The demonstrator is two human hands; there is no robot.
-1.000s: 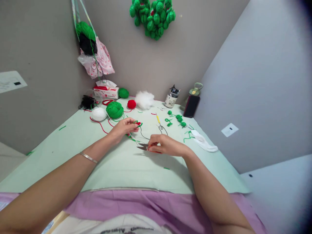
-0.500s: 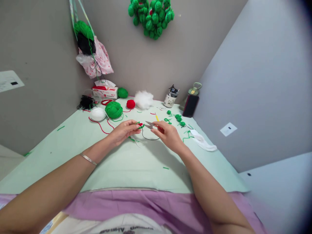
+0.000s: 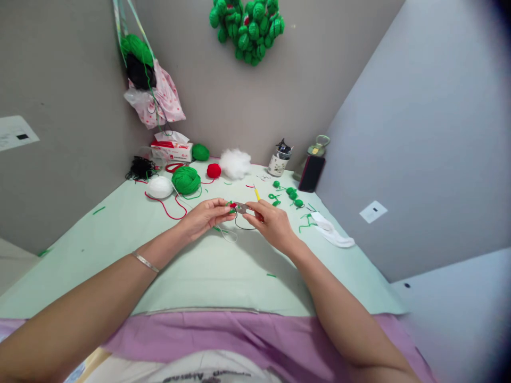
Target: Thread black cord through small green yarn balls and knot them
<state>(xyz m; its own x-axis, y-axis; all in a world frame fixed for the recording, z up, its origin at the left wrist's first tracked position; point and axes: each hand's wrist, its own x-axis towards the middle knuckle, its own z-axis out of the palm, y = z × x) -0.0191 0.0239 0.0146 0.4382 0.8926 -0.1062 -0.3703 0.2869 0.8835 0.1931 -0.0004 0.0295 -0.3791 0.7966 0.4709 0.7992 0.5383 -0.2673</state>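
**Brought scissors [image 3: 241, 208] up to red-and-green piece [image 3: 233, 206]**

Noted at left: smooth white yarn ball [image 3: 160, 187], strand-wound green ball [image 3: 186, 180]. Pinching soft-looking piece in left hand [image 3: 205, 216], above pale green mat [image 3: 199, 287]. Closed earlier gap from right, with flat metal blades at or against piece; probably within cutting reach. Gripping scissors in right hand [image 3: 273, 221]. Seen farther right: small, round green pieces [image 3: 298, 203].
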